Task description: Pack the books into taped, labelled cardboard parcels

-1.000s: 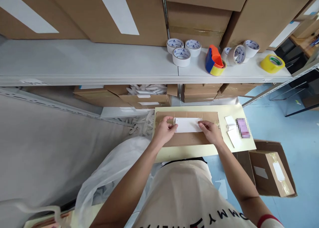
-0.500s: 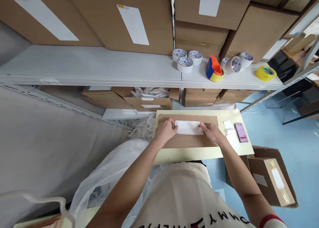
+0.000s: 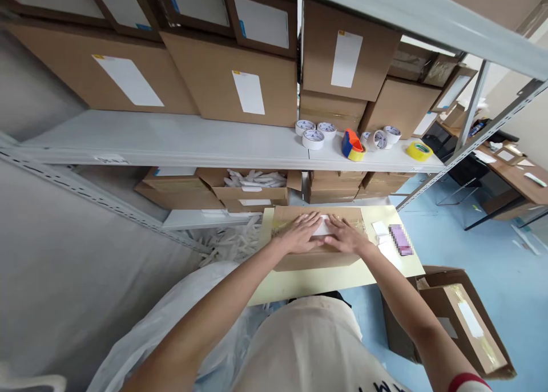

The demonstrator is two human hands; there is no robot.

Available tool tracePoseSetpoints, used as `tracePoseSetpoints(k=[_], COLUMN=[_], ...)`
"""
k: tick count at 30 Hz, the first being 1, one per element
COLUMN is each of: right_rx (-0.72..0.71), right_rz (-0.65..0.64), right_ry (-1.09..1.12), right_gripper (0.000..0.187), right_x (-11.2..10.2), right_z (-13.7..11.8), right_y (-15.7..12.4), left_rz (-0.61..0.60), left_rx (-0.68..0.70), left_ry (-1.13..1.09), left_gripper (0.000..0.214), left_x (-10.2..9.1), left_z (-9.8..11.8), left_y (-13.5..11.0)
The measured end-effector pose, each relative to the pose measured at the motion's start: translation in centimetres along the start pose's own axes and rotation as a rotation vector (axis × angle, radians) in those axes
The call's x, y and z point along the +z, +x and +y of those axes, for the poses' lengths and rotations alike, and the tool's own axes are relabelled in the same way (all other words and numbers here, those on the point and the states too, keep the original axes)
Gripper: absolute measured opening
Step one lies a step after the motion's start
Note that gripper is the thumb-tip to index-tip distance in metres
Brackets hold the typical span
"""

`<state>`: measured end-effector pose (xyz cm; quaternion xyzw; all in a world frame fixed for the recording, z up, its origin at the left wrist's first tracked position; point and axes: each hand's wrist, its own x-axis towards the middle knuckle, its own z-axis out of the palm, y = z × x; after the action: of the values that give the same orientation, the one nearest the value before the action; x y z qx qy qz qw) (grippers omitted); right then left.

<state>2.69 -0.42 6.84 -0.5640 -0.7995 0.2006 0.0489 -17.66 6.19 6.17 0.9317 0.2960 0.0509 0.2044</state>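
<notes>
Since a second ago our left grip (image 3: 301, 236) and right grip (image 3: 345, 238) have slid together over the white label (image 3: 322, 226), both spread flat atop the cardboard box (image 3: 317, 261) on the counter (image 3: 308, 281).

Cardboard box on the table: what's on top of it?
Left hand and right hand lie flat on a white label; only a strip shows between them, the rest is covered.

A flat brown cardboard box (image 3: 299, 261) lies closed just below the frame's centre, taped on top. A white paper label (image 3: 322, 225) lies flat there, mostly hidden.
</notes>
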Motion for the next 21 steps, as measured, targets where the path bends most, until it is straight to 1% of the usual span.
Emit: tracePoseSetpoints(k=[2,4,6,8,10,12,14,16,19,21], right_rx=[-0.04,-0.07,-0.07,-0.07,-0.085,-0.087,-0.065,-0.031,0.032,0.093], right_rz=[0.019,0.064,0.073,0.057,0.054,0.066,0.065,0.055,0.096,0.146], right_ry=[-0.143,-0.244,-0.279,-0.266,-0.236,-0.207,-0.18,-0.172,-0.187,-0.194], right_gripper=[0.086,0.086,0.081,0.077,0.076,0.074,0.071,0.069,0.065,0.063], right_x=[1.4,2.2,2.1,1.3,0.6,0.3,0.7,1.5,2.5,2.8], right_z=[0.4,1.2,2.0,2.2,1.7,0.5,-0.6,-1.2,-0.6,0.2], right_y=[-1.0,-2.5,-3.8,-4.2,-3.6,-2.2,-0.7,0.1,-0.2,-1.0], left_rz=[-0.031,-0.032,-0.033,-0.05,-0.066,-0.06,-0.035,-0.013,0.021,0.072], left_rx=[0.029,0.047,0.021,-0.031,-0.1,-0.176,-0.228,-0.234,-0.24,-0.311], left_ry=[0.044,0.07,0.077,0.063,0.024,-0.012,-0.021,-0.002,0.037,0.061], left_gripper=[0.086,0.092,0.093,0.088,0.077,0.066,0.063,0.063,0.059,0.056], left_x=[0.7,0.9,0.7,0.1,-0.4,-0.6,-0.3,0.2,0.8,0.9], left_z=[-0.3,-0.5,-0.7,-0.6,-0.3,0.3,0.7,1.0,1.1,1.1], left_y=[-0.8,-1.7,-2.6,-3.1,-3.0,-2.6,-2.2,-2.1,-2.3,-2.4])
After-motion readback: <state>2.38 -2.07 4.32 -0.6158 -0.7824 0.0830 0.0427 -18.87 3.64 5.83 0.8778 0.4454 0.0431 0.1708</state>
